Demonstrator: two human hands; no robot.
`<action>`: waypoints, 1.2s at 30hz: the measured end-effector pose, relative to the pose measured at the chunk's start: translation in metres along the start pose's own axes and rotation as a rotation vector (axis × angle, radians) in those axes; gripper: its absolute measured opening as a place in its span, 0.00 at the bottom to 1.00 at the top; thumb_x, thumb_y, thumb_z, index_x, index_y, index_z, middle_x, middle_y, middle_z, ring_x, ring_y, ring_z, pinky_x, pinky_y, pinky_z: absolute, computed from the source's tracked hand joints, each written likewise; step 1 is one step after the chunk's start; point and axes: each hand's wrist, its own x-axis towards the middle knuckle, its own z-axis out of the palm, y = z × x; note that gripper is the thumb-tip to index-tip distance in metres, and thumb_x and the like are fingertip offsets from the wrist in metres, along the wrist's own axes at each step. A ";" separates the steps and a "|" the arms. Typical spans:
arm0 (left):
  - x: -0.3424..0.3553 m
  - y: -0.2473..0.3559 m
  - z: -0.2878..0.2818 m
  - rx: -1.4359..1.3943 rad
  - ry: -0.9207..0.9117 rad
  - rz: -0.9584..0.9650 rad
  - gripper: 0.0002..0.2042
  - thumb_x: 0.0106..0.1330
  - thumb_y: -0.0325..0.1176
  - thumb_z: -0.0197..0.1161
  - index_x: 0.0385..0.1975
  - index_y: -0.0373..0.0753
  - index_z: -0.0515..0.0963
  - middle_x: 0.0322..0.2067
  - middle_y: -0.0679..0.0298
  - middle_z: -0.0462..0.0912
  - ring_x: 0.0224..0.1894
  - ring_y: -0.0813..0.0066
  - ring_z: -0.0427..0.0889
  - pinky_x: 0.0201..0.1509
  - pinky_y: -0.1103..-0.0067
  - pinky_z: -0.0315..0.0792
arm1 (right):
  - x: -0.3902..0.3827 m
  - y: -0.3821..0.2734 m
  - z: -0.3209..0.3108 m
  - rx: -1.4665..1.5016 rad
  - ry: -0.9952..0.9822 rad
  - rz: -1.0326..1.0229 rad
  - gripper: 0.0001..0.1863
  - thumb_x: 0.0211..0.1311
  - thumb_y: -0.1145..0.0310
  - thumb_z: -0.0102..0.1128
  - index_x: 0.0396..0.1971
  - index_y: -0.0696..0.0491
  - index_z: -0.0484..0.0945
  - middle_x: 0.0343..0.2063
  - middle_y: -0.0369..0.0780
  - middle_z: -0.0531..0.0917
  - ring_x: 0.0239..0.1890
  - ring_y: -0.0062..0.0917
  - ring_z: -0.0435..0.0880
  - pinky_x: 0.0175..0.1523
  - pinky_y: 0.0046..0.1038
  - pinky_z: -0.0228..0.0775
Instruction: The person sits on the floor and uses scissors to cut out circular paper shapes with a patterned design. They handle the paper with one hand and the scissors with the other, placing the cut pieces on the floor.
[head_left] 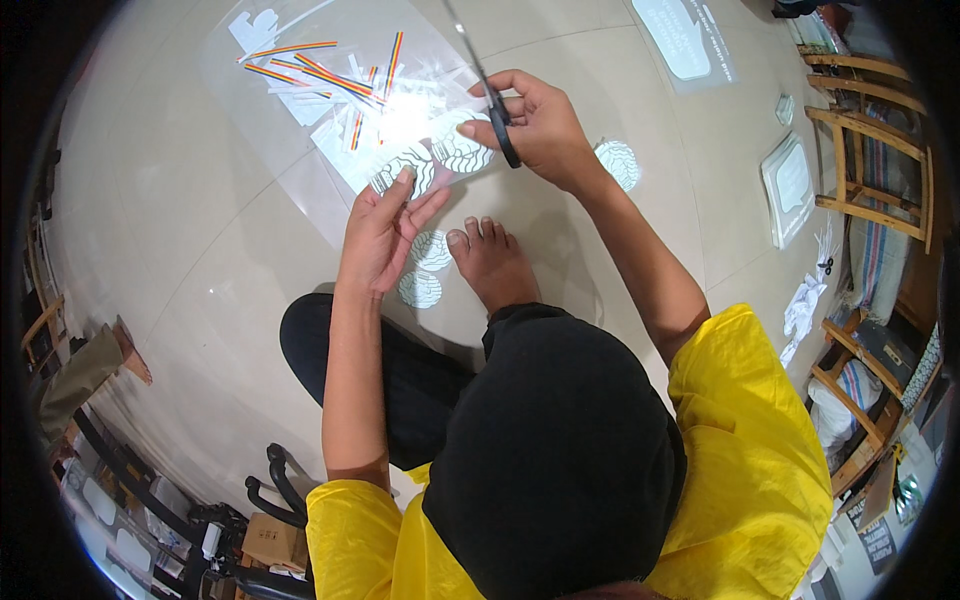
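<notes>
My left hand (pixel 380 232) pinches a rounded white cut-out (pixel 412 178) with black wavy lines between thumb and fingers. A second cut-out of the same pattern (pixel 462 152) adjoins it on the right, under the thumb of my right hand (pixel 540 125). That hand also holds a pair of scissors (pixel 507 138), its dark handle at the fingers and its blades pointing up and away. Both cut-outs are above a clear plastic sheet (pixel 290 165), where glare hides some detail. More patterned cut-outs (pixel 420 290) lie on the floor by my bare foot, and another (pixel 618 164) is beneath my right forearm.
Rainbow-striped strips (pixel 340 78) and white paper scraps lie on the plastic sheet. White printed sheets (pixel 788 190) rest on the floor at right. Wooden chairs (pixel 870 130) line the right edge. A cardboard box (pixel 275 540) stands at lower left, near black chair parts.
</notes>
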 end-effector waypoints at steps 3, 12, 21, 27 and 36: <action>0.004 0.002 0.004 -0.054 0.028 0.056 0.20 0.83 0.30 0.55 0.69 0.27 0.67 0.63 0.53 0.78 0.67 0.56 0.80 0.73 0.60 0.78 | -0.011 0.015 0.006 0.058 0.236 -0.054 0.24 0.63 0.69 0.80 0.55 0.58 0.78 0.30 0.37 0.89 0.31 0.12 0.82 0.34 0.17 0.71; 0.016 0.005 0.014 -0.276 0.052 0.191 0.23 0.86 0.36 0.47 0.73 0.27 0.62 0.66 0.49 0.75 0.69 0.45 0.77 0.75 0.53 0.74 | -0.132 0.063 0.024 0.277 -0.122 0.222 0.19 0.67 0.71 0.73 0.53 0.58 0.78 0.29 0.32 0.85 0.29 0.12 0.82 0.36 0.19 0.74; 0.015 -0.003 0.018 -0.288 -0.052 0.142 0.26 0.85 0.35 0.46 0.77 0.29 0.57 0.74 0.51 0.69 0.71 0.48 0.75 0.75 0.56 0.74 | -0.118 0.049 0.037 0.323 -0.189 0.256 0.15 0.70 0.71 0.71 0.50 0.60 0.80 0.35 0.33 0.86 0.39 0.12 0.83 0.46 0.19 0.75; 0.010 -0.004 0.024 -0.265 -0.072 0.158 0.26 0.85 0.34 0.46 0.78 0.30 0.55 0.75 0.52 0.67 0.70 0.54 0.77 0.74 0.58 0.75 | -0.105 0.036 0.034 0.350 -0.220 0.239 0.10 0.70 0.72 0.70 0.46 0.58 0.79 0.32 0.32 0.85 0.34 0.11 0.83 0.39 0.18 0.74; 0.011 -0.009 0.021 -0.278 -0.097 0.157 0.25 0.86 0.35 0.46 0.77 0.31 0.57 0.74 0.53 0.70 0.71 0.51 0.75 0.75 0.57 0.73 | -0.102 0.033 0.032 0.331 -0.220 0.257 0.11 0.70 0.71 0.71 0.45 0.58 0.79 0.30 0.32 0.85 0.32 0.10 0.82 0.38 0.18 0.73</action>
